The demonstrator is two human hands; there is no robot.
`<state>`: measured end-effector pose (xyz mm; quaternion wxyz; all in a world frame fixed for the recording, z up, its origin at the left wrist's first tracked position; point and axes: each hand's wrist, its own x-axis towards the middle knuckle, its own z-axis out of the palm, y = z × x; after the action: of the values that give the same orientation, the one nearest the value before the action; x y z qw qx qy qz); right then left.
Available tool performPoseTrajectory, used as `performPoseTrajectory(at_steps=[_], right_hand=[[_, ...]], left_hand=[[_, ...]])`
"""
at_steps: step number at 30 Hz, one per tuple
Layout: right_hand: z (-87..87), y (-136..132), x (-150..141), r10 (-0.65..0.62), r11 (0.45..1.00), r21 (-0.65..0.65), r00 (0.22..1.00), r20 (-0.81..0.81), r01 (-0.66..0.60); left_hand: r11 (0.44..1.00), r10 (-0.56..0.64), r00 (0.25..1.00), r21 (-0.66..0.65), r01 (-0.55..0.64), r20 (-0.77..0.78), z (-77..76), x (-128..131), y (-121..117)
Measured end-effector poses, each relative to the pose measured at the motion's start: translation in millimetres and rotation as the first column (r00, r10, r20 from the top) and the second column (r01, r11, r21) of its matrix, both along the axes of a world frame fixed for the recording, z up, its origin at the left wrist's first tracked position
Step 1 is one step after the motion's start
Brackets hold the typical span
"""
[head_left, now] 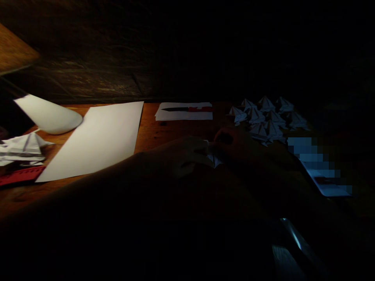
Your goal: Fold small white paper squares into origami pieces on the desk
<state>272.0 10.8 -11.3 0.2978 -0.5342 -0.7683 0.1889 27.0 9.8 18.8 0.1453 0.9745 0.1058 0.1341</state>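
In dim light at the middle of the wooden table, a small folded white paper piece (215, 160) is between my two hands. My left hand (178, 158) reaches in from the left, its fingers closed on the paper's left side. My right hand (234, 143) has thumb and forefinger curled into a pinch at the paper's upper right edge. Shadow hides the paper's exact shape and part of the fingers. Several folded paper figures with pointed tops (271, 128) stand grouped just beyond my right hand.
A knife (200, 109) with a red handle lies on stacked paper slips (184, 116) at the back. To the left are a large white sheet (99, 136), a white lamp base (52, 117), crumpled-looking folded paper (23, 148) and a red ruler-like strip (23, 175). A lit phone (322, 169) lies right.
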Motion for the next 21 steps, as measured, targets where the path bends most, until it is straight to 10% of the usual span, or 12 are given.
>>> performPoseTrajectory(at_steps=[21], right_hand=[[-6.8,4.0,-2.2,-0.056,0.998,-0.001,0.998,-0.036,0.056]], left_hand=[[0.999,-0.028,0.999,-0.020,0.029,0.023,0.7,2.5,-0.9]])
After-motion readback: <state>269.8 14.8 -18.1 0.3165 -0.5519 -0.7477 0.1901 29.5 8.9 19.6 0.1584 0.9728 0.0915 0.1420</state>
